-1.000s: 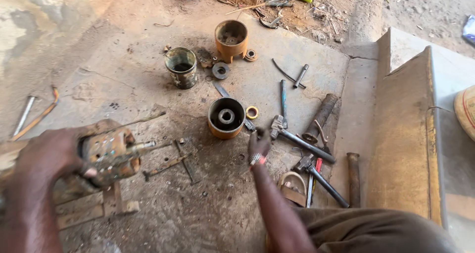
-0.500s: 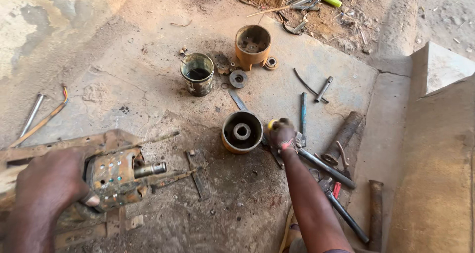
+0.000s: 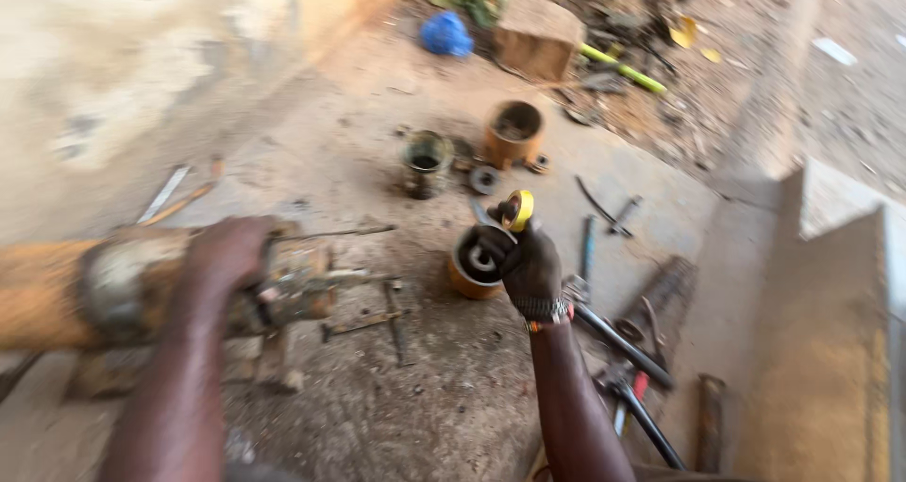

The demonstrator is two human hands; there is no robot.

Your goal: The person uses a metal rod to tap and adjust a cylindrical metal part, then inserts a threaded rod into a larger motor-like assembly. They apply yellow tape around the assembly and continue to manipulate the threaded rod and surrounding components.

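Item: motor assembly (image 3: pixel 283 289), rusty metal with protruding shaft and long bolts, lying on the concrete floor (image 3: pixel 444 407); all places below are given from it.

1. Your left hand (image 3: pixel 222 256); on top of the assembly, grip closed over its body, steadying it; judged heavy, rigid and greasy; take it around the wide casing, not by the thin bolts, which look likely to bend or slip.
2. Loose bolts (image 3: pixel 363 326); on the floor just beside the shaft end; small, stiff, light.
3. Your right hand (image 3: pixel 528 260); to the right of the assembly, raised over the orange housing (image 3: pixel 472 270); fingers pinched on a small yellow ring (image 3: pixel 519 208) held at the fingertips; the ring is blurred; judged light, hard, easily dropped; hold it by the rim.
4. Orange housing; right of the assembly, standing on end on the floor, open end up, a bearing seat showing inside; judged heavy and stable; lift it by the outer wall.
5. Hand tools (image 3: pixel 618 345); further right, beyond your forearm; long dark handles, one red-tipped.
6. Dark cup (image 3: pixel 425 161) and second orange housing (image 3: pixel 512 133); beyond the assembly, upright, near each other, with small rings between.
7. Blue object (image 3: pixel 445 34); farthest off; soft-looking, too blurred to tell.
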